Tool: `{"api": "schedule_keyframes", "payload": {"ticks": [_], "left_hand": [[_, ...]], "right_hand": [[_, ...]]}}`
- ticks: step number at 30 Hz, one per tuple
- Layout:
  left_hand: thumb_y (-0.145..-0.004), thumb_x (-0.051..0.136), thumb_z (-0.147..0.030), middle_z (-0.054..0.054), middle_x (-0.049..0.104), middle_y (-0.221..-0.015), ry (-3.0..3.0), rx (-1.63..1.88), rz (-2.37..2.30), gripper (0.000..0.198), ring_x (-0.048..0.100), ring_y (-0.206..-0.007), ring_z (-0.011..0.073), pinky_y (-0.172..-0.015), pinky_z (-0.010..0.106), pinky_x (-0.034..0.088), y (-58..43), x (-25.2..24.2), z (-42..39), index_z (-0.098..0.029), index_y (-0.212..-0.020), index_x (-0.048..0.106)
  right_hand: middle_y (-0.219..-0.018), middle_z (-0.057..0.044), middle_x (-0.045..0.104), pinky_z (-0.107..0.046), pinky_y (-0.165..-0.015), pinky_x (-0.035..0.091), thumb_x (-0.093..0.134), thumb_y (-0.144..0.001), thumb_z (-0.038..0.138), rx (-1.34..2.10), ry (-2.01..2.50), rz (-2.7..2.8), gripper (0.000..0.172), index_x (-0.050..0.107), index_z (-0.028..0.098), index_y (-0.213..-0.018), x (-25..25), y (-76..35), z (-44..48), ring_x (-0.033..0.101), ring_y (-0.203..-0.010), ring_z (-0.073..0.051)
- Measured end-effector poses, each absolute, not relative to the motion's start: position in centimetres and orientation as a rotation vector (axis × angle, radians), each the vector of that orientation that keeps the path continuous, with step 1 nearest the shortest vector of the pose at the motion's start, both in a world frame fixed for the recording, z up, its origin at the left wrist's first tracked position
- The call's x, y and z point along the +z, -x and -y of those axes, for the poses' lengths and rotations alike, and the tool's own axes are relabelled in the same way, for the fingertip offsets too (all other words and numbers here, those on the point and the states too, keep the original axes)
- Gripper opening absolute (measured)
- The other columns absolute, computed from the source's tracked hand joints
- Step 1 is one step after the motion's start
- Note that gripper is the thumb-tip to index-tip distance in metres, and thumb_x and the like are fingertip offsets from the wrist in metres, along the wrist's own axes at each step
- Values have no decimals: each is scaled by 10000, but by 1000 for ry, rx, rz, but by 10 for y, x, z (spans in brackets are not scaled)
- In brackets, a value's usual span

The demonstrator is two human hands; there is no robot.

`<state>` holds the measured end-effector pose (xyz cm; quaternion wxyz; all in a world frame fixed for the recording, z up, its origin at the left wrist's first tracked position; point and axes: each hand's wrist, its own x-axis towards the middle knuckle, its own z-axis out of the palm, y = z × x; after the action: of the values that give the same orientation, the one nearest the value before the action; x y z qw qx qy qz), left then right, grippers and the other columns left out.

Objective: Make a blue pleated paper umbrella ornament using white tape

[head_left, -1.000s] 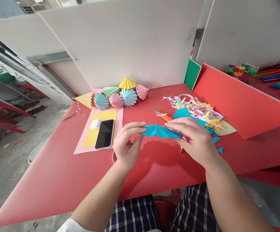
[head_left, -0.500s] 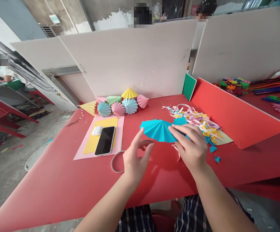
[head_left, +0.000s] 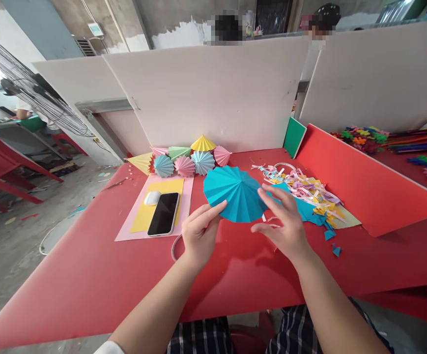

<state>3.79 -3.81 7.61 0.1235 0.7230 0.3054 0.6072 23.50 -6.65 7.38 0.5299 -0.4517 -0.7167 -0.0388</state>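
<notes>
A blue pleated paper umbrella top [head_left: 235, 194] is held above the red table, spread into a shallow cone with its peak facing up. My left hand [head_left: 202, 231] pinches its lower left edge between thumb and fingers. At its right edge is my right hand [head_left: 283, 216], fingers spread and thumb well apart; the fingertips meet the rim, though whether they press on it I cannot tell. Behind the umbrella, several folded paper umbrella tops [head_left: 184, 166] in pink, yellow, green and pale blue stand in a cluster against the partition.
A phone [head_left: 163, 214] and a white earbud case [head_left: 152, 197] lie on yellow and pink paper sheets to the left. A ring [head_left: 174, 250] is partly behind my left hand. Paper scraps [head_left: 309, 189] are heaped at right, beside a red board [head_left: 368, 182]. A grey partition [head_left: 213, 98] stands behind.
The blue umbrella top has tilted from nearly edge-on to face up. My left hand has gone from open to pinching its edge, while my right hand has loosened its hold and spread its fingers.
</notes>
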Motion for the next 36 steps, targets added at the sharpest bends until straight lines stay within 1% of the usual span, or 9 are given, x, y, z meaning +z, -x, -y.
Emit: {"api": "schedule_keyframes", "payload": {"ticks": [4,7,10,14,20,25,28,31,36], "left_hand": [[-807,571,-82,1,661,-755,-2006,1672,-807,342,581,-636,92,-576,197,461,-28,67,31,-294,-1048,690],[-809,552,-88,10,667,-786,-1843,1587,-720,321,582,-661,106,-577,215,448,-26,58,30,-294,-999,710],[-824,505,-110,28,674,-794,-1710,1509,-633,292,576,-685,128,-581,235,432,-25,52,30,-263,-929,730],[-871,446,-215,53,671,-793,-1649,1458,-627,286,558,-722,157,-641,272,426,-25,49,31,-214,-872,732],[-788,628,-227,6,627,-757,-1477,1443,-890,60,539,-652,102,-578,209,420,-31,51,31,-199,-834,655],[-774,655,-244,-27,612,-707,-1358,1466,-926,233,561,-649,87,-599,192,446,-34,57,26,-221,-987,564],[-762,665,-278,-12,623,-697,-1366,1443,-994,196,558,-633,92,-584,200,460,-33,57,23,-192,-927,604],[-729,693,-302,10,633,-737,-1396,1414,-1043,211,570,-658,108,-602,223,485,-33,55,21,-172,-891,653],[-698,724,-263,2,631,-789,-1335,1397,-1006,202,546,-660,88,-593,198,468,-35,51,20,-192,-874,653]], "right_hand": [[-1285,-58,528,-375,-871,494,541,-817,510,617,1259,1213,489,503,332,-1270,70,-242,61,521,-1137,-230],[-1112,-50,613,-287,-678,516,580,-769,551,1041,1242,837,495,555,311,-1201,66,-241,54,605,-905,-176],[-914,-6,637,-219,-515,454,674,-709,493,1267,1122,691,488,575,303,-1147,63,-239,50,578,-684,-115],[-771,32,631,-216,-476,423,747,-653,396,1298,1093,685,509,578,302,-1123,62,-240,50,531,-567,-90],[-713,50,619,-221,-566,461,774,-627,307,1210,1076,702,483,601,294,-1079,67,-241,52,567,-637,-97],[-712,53,627,-217,-576,456,760,-639,302,1154,1064,738,430,601,280,-1038,68,-241,52,561,-637,-92],[-698,53,620,-206,-561,445,765,-625,299,1101,1077,756,389,608,268,-980,67,-241,52,551,-624,-88],[-702,52,624,-211,-566,456,765,-622,298,1028,1095,753,431,595,285,-1018,67,-241,52,563,-633,-94],[-760,28,643,-235,-633,490,747,-638,299,962,1141,851,408,617,291,-1025,65,-240,52,592,-735,-120]]}}
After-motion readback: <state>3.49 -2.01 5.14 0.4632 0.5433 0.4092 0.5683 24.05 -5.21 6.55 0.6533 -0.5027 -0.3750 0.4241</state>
